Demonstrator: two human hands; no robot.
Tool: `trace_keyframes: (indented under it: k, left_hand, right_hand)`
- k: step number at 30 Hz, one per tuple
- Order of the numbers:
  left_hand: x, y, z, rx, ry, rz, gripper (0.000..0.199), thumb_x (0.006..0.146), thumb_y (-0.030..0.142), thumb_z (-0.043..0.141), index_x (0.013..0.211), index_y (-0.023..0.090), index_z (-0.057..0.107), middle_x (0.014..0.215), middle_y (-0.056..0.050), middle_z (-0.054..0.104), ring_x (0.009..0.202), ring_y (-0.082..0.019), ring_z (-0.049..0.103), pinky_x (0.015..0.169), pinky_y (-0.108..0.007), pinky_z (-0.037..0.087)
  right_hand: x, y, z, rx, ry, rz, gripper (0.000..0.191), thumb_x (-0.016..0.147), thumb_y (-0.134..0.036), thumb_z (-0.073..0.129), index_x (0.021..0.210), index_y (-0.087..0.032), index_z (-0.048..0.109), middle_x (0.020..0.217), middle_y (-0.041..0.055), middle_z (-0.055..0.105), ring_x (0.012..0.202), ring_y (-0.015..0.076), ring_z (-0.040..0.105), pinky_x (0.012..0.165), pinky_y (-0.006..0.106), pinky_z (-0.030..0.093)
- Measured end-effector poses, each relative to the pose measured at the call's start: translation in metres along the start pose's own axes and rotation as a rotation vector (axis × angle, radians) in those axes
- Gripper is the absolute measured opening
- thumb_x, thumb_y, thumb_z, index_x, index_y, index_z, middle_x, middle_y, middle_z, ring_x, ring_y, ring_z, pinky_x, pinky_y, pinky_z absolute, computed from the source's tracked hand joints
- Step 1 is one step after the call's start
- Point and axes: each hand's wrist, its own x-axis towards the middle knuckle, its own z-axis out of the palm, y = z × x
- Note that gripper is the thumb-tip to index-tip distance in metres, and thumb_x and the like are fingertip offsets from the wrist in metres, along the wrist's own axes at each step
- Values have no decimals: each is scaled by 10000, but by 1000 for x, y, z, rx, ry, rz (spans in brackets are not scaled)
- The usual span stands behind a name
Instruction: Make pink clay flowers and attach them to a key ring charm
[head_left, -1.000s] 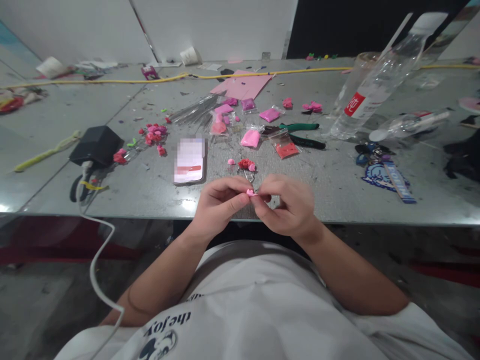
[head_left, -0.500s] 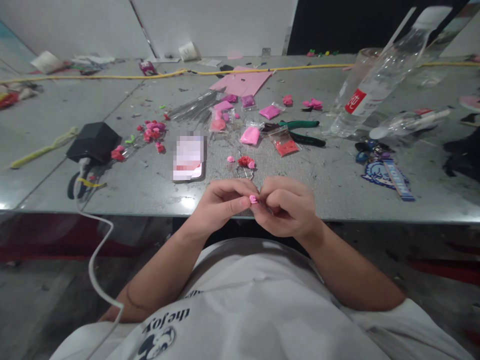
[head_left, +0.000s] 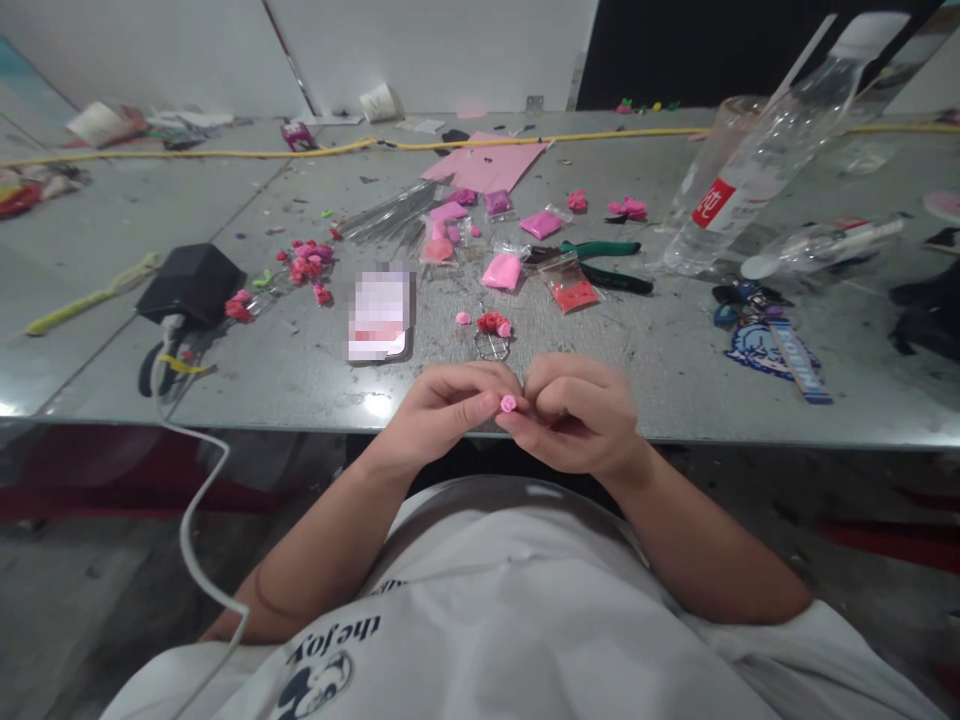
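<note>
Across a scuffed grey table [head_left: 300, 395], a clear plastic bottle [head_left: 784, 140] with a red label stands at right. A person's left hand [head_left: 454, 410] and right hand [head_left: 581, 410] meet over the near edge, fingertips drawn narrow. Beyond them lie a pale-screened phone [head_left: 379, 315], green-and-black pliers [head_left: 604, 249] and a round wire piece [head_left: 493, 348] topped with red and pink flowers. Both hands pinch a tiny pink rose-shaped piece [head_left: 508, 404] between them.

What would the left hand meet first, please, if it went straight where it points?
Most likely the small pink rose-shaped piece at its fingertips, then the right hand, though depth is unclear here.
</note>
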Motion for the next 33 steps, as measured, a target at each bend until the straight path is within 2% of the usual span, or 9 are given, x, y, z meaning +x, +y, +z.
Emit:
trace_keyframes:
  k: [6, 12, 14, 17, 21, 24, 27, 30, 33]
  left_hand:
    - [1, -2, 0, -30, -16, 0, 148, 979, 364, 783, 1000, 244, 867, 958, -88, 761, 849, -180, 723, 783, -317, 597]
    - [2, 9, 1, 51, 92, 9, 195, 1007, 374, 741, 901, 229, 818, 837, -55, 719, 768, -159, 672, 733, -295, 572]
    - [3, 19, -4, 244, 80, 37, 189, 1024, 349, 713, 926, 221, 812, 864, -67, 735, 804, -174, 683, 754, -304, 565]
    - [7, 32, -18, 750, -6, 90, 160, 1022, 321, 705, 998, 206, 814, 948, -92, 766, 847, -195, 699, 774, -313, 543]
    - [9, 33, -37, 1259, -63, 131, 263, 1064, 351, 617, 1063, 187, 823, 980, -112, 747, 904, -236, 688, 814, -351, 528]
    - [7, 26, -45, 1414, -64, 115, 324, 1083, 374, 565, 1143, 206, 835, 1024, -117, 718, 929, -247, 670, 832, -366, 525]
    - [4, 24, -49, 1449, -66, 62, 351, 1086, 353, 532, 1223, 216, 825, 1046, -116, 694, 924, -242, 668, 830, -364, 531]
    - [8, 31, -50, 1444, -33, -12, 400, 1091, 289, 467, 1299, 170, 786, 1078, -130, 703, 928, -240, 687, 832, -362, 549]
    - [23, 40, -50, 1542, 27, -93, 429, 1082, 240, 424, 1310, 161, 779, 1168, -148, 720, 1028, -268, 701, 913, -392, 567]
  right_hand:
    - [1, 1, -2, 41, -26, 19, 431, 922, -195, 816, 714, -246, 442, 647, -58, 540, 551, 104, 506, 508, 240, 409]
    - [-1, 1, -4, 22, -46, 18, 428, 916, -219, 841, 716, -244, 463, 654, -52, 561, 561, 110, 524, 516, 250, 439]
    - [0, 0, -5, -11, -12, 27, 405, 919, -195, 826, 729, -243, 471, 661, -50, 567, 561, 106, 528, 511, 245, 435]
    - [0, -1, -5, -60, 41, 54, 370, 925, -148, 785, 739, -237, 478, 668, -46, 581, 565, 98, 531, 510, 232, 427]
    - [2, -1, -3, -106, 82, 75, 346, 933, -121, 725, 725, -233, 473, 633, -52, 551, 547, 94, 499, 504, 230, 410]
    - [2, 0, -1, -101, 98, 89, 332, 944, -123, 699, 724, -231, 476, 620, -58, 526, 542, 92, 481, 510, 236, 403]
    - [1, 2, 1, -101, 109, 92, 321, 950, -115, 688, 732, -228, 481, 615, -62, 508, 548, 92, 472, 527, 246, 394]
    - [-1, 3, 1, -109, 112, 115, 320, 960, -118, 682, 736, -229, 481, 618, -62, 495, 560, 95, 472, 542, 255, 386]
    - [-3, 3, 2, -115, 103, 135, 318, 974, -127, 676, 745, -234, 483, 624, -62, 491, 568, 101, 472, 553, 265, 383]
